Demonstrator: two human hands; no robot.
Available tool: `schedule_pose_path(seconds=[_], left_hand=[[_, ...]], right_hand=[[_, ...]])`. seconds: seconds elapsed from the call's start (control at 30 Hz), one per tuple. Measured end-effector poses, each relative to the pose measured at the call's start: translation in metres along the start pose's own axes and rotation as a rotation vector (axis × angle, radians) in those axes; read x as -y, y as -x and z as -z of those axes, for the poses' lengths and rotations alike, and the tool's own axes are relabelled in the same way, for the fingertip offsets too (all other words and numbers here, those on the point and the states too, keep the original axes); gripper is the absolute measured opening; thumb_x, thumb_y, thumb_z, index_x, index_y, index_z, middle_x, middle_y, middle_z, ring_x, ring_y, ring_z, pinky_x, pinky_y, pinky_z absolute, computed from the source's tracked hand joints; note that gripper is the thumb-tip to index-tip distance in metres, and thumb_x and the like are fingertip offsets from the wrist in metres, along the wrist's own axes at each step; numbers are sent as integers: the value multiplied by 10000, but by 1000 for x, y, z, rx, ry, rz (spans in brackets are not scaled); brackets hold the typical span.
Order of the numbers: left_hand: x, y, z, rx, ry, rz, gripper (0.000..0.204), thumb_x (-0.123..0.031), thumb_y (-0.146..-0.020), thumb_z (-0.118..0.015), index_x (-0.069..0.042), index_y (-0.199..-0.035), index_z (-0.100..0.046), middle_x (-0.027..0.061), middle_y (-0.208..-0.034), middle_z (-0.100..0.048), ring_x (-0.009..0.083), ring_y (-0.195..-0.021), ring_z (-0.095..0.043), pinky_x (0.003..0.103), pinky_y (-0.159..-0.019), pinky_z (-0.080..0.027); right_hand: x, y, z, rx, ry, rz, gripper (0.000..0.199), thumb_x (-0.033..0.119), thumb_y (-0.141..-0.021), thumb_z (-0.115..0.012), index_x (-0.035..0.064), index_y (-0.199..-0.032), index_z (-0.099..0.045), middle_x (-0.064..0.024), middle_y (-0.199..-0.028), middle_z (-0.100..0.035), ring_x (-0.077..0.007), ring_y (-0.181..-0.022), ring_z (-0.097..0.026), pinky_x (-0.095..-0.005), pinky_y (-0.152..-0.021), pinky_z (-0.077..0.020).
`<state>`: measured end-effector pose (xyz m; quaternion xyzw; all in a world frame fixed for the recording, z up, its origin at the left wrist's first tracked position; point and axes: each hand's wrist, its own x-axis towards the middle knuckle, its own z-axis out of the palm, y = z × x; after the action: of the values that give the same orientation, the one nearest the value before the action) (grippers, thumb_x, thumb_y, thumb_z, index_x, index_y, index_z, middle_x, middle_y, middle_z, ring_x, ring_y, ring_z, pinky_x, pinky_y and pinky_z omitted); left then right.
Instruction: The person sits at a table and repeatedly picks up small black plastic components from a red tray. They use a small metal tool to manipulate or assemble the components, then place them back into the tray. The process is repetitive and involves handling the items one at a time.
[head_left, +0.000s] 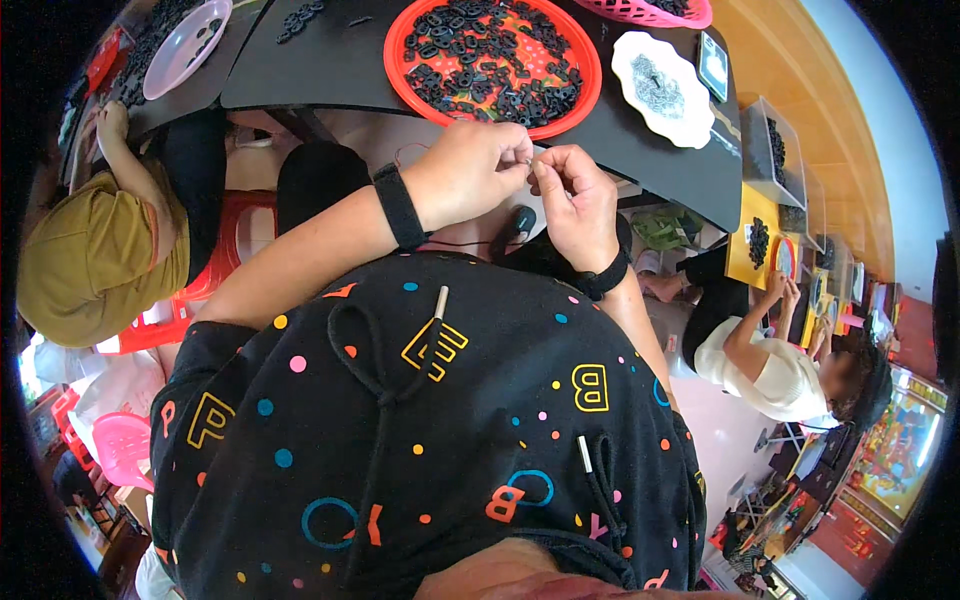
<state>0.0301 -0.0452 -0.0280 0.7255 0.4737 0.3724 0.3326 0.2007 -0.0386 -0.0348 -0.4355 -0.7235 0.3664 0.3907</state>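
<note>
My left hand (pixel 474 172) and my right hand (pixel 578 208) meet in front of the table's near edge, fingertips almost touching. Thumb and forefinger are pinched on each side around something tiny, too small to name. A thin reddish strand shows beside my left wrist. Just beyond my hands sits a round red tray (pixel 592 75), its patterned bottom strewn with many small black ring-like parts (pixel 470 50). Right of it lies a white scalloped plate (pixel 692 118) bearing fine dark bits (pixel 655 85). Black bands circle both my wrists.
A dark table (pixel 300 78) carries a phone (pixel 713 66), a pink basket (pixel 650 12) and a pale purple plate (pixel 160 78). One person in mustard (pixel 90 255) sits at left, another in white (pixel 755 365) at right near clear bins (pixel 770 160). A red stool (pixel 220 250) stands at left.
</note>
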Motion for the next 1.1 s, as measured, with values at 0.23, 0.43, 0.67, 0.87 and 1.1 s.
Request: schedule_pose_path(seconds=[0.23, 0.43, 0.67, 0.87, 1.1], left_hand=[[-5, -2, 6, -77, -376, -138, 95, -86, -760, -592, -34, -819, -538, 133, -684, -593, 296, -639, -609, 366, -564, -479], [-4, -13, 28, -176, -326, -94, 80, -113, -784, -573, -41, -800, -545, 134, -673, -598, 273, -621, -618, 352, -555, -479], [15, -30, 87, -364, -596, 9, 175, -197, -792, -601, -43, -875, -601, 166, -748, -629, 344, -702, -615, 415, -640, -489], [31, -29, 67, -136, -487, -12, 163, -153, -792, -639, -29, -893, -607, 139, -719, -624, 243, -643, -622, 341, -601, -489], [36, -43, 50, 1, -642, -67, 155, -124, -767, -611, -15, -879, -611, 165, -760, -606, 331, -770, -590, 421, -707, -467]], right_hand=[[-1, 3, 0, 86, -197, -134, 59, 32, -868, -534, 9, -813, -541, -27, -690, -590, -68, -623, -544, -230, -571, -450], [5, 2, 5, 107, -294, -189, 79, 76, -915, -509, 10, -884, -538, -29, -769, -585, -85, -667, -540, -218, -642, -452], [6, 3, 6, 96, -382, -182, 49, 42, -891, -521, 24, -852, -545, -29, -778, -621, -66, -679, -569, -207, -620, -463], [3, 1, 3, 93, -477, -200, 50, -1, -878, -525, 3, -910, -563, -39, -794, -626, -81, -701, -588, -217, -648, -485], [-1, 1, 7, 97, -404, -212, 102, -14, -859, -547, -2, -937, -612, -31, -834, -634, -78, -717, -584, -215, -660, -474]])
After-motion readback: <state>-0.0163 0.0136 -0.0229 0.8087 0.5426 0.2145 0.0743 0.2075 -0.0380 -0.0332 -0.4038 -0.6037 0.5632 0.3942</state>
